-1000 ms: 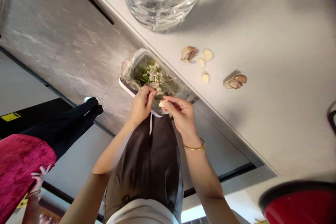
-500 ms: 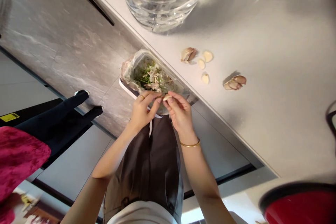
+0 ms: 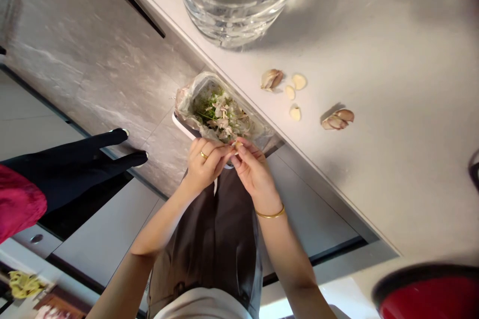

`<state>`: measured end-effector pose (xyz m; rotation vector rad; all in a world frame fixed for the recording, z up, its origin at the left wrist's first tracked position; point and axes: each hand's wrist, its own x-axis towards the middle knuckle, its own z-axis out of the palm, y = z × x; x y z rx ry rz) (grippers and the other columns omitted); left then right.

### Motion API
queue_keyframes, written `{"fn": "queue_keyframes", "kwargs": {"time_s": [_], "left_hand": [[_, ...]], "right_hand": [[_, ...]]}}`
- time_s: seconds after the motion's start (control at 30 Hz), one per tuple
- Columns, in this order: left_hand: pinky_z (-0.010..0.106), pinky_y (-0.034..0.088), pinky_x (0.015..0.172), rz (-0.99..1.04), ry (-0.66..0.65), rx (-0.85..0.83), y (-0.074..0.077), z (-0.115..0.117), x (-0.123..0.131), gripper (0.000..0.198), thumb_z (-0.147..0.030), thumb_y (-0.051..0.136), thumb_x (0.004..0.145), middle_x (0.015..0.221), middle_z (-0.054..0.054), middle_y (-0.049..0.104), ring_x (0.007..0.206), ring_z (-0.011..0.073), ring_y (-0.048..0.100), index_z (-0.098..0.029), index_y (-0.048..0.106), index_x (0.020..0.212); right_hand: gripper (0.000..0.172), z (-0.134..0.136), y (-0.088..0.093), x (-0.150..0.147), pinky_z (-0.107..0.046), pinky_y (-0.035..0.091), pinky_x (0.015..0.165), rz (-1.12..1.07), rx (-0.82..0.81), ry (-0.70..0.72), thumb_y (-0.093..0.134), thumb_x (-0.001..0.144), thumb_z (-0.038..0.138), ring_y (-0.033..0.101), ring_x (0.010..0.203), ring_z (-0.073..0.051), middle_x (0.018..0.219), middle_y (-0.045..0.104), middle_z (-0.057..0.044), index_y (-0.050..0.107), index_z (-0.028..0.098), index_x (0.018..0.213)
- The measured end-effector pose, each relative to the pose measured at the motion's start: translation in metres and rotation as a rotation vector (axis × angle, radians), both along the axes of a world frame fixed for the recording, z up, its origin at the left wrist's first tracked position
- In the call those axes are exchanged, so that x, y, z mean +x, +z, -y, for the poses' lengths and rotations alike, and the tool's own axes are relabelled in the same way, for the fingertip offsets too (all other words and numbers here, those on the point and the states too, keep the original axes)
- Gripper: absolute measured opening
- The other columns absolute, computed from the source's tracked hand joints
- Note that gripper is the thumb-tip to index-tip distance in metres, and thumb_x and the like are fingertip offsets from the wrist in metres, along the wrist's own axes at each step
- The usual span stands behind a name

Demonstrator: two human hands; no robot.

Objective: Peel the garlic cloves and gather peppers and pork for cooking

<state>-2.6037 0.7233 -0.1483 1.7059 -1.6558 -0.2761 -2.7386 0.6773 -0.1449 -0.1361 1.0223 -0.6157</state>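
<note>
A pale garlic clove (image 3: 237,145) is pinched between the fingertips of my right hand (image 3: 255,170). My left hand (image 3: 206,163), with a ring on one finger, meets it from the other side, its fingers closed at the clove. Both hands are over the near end of a bin lined with a clear plastic bag (image 3: 186,103). Inside the bin lie garlic skins (image 3: 226,120) and green scraps (image 3: 210,103). On the counter are three peeled cloves (image 3: 299,81) between two clusters of unpeeled garlic, the left cluster (image 3: 272,79) and the right cluster (image 3: 338,119).
A large clear water bottle (image 3: 239,20) with a green label stands on the white counter (image 3: 374,169), whose edge runs diagonally past the bin. Lower right is a red object with a black rim (image 3: 430,291). At left, another person's dark-trousered legs (image 3: 75,154) stand on the floor.
My hands have come closer together at the clove, and my left fingers have curled in more. The other person's pink garment has shifted left, partly out of view.
</note>
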Motion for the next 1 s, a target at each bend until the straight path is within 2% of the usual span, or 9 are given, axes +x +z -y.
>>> {"fn": "queue_keyframes", "kwargs": {"time_s": [0.1, 0.2, 0.33, 0.47, 0.53, 0.63, 0.73, 0.87, 1.0], "left_hand": [[0.032, 0.043, 0.073, 0.009, 0.128, 0.028, 0.003, 0.005, 0.007, 0.004, -0.022, 0.065, 0.090, 0.080, 0.002, 0.067, 0.076, 0.0159, 0.059, -0.020, 0.062, 0.087], [0.032, 0.044, 0.076, -0.042, 0.207, 0.105, 0.006, 0.012, 0.015, 0.011, -0.024, 0.063, 0.091, 0.078, 0.002, 0.067, 0.077, 0.0159, 0.060, -0.019, 0.061, 0.081], [0.028, 0.047, 0.072, -0.371, 0.128, 0.324, 0.010, 0.017, 0.012, 0.018, -0.037, 0.070, 0.086, 0.081, 0.002, 0.069, 0.076, 0.0145, 0.061, -0.019, 0.067, 0.084], [0.027, 0.049, 0.071, -0.596, 0.151, 0.446, 0.011, 0.015, -0.001, 0.022, -0.041, 0.072, 0.084, 0.086, 0.003, 0.069, 0.077, 0.0139, 0.061, -0.019, 0.071, 0.089], [0.027, 0.050, 0.072, -0.691, 0.155, 0.445, 0.009, 0.014, -0.004, 0.020, -0.040, 0.069, 0.087, 0.086, 0.003, 0.069, 0.078, 0.0138, 0.062, -0.019, 0.071, 0.089], [0.027, 0.051, 0.071, -0.802, 0.135, 0.443, 0.007, 0.014, -0.004, 0.021, -0.040, 0.067, 0.088, 0.085, 0.003, 0.071, 0.077, 0.0137, 0.063, -0.020, 0.072, 0.089], [0.029, 0.053, 0.074, -0.765, 0.135, 0.413, 0.008, 0.014, -0.003, 0.020, -0.039, 0.065, 0.090, 0.083, 0.003, 0.072, 0.079, 0.0145, 0.065, -0.020, 0.073, 0.085], [0.030, 0.053, 0.077, -0.546, 0.125, 0.338, 0.010, 0.013, -0.005, 0.019, -0.033, 0.061, 0.093, 0.083, 0.004, 0.072, 0.081, 0.0151, 0.066, -0.020, 0.071, 0.086], [0.026, 0.049, 0.072, -0.333, 0.172, 0.306, 0.001, 0.013, -0.004, 0.021, -0.030, 0.057, 0.096, 0.076, 0.002, 0.067, 0.075, 0.0132, 0.062, -0.018, 0.066, 0.082]], "right_hand": [[0.026, -0.002, 0.003, -0.003, -0.028, 0.060, 0.090, 0.024, -0.013, 0.057, 0.085, 0.069, 0.033, 0.073, 0.087, -0.011, 0.092, 0.076, 0.007, 0.076, 0.033, 0.092], [0.028, -0.002, 0.000, -0.007, -0.034, 0.061, 0.090, -0.061, -0.091, 0.111, 0.084, 0.071, 0.034, 0.074, 0.091, -0.015, 0.103, 0.076, 0.004, 0.075, 0.033, 0.097], [0.039, -0.003, -0.008, -0.010, -0.036, 0.059, 0.093, -0.334, -0.395, 0.151, 0.081, 0.074, 0.029, 0.072, 0.098, -0.017, 0.116, 0.072, 0.000, 0.071, 0.033, 0.112], [0.024, -0.002, -0.009, -0.008, -0.032, 0.060, 0.091, -0.524, -0.713, 0.216, 0.075, 0.080, 0.026, 0.067, 0.109, -0.018, 0.120, 0.067, -0.004, 0.074, 0.028, 0.104], [0.022, -0.001, -0.007, -0.006, -0.031, 0.061, 0.089, -0.527, -0.754, 0.217, 0.075, 0.081, 0.025, 0.066, 0.109, -0.018, 0.115, 0.067, -0.004, 0.073, 0.028, 0.102], [0.021, -0.001, -0.004, -0.005, -0.032, 0.061, 0.089, -0.484, -0.717, 0.176, 0.077, 0.078, 0.024, 0.067, 0.108, -0.018, 0.112, 0.068, -0.003, 0.072, 0.028, 0.098], [0.020, -0.003, -0.003, -0.005, -0.033, 0.061, 0.089, -0.485, -0.702, 0.162, 0.078, 0.076, 0.023, 0.068, 0.105, -0.018, 0.110, 0.069, -0.003, 0.072, 0.028, 0.095], [0.021, -0.003, -0.001, -0.006, -0.032, 0.062, 0.085, -0.498, -0.704, 0.178, 0.079, 0.075, 0.022, 0.068, 0.104, -0.018, 0.108, 0.070, -0.003, 0.072, 0.027, 0.095], [0.022, -0.001, -0.001, -0.006, -0.031, 0.061, 0.087, -0.426, -0.623, 0.126, 0.080, 0.075, 0.022, 0.070, 0.100, -0.017, 0.106, 0.072, -0.002, 0.072, 0.027, 0.094]]}}
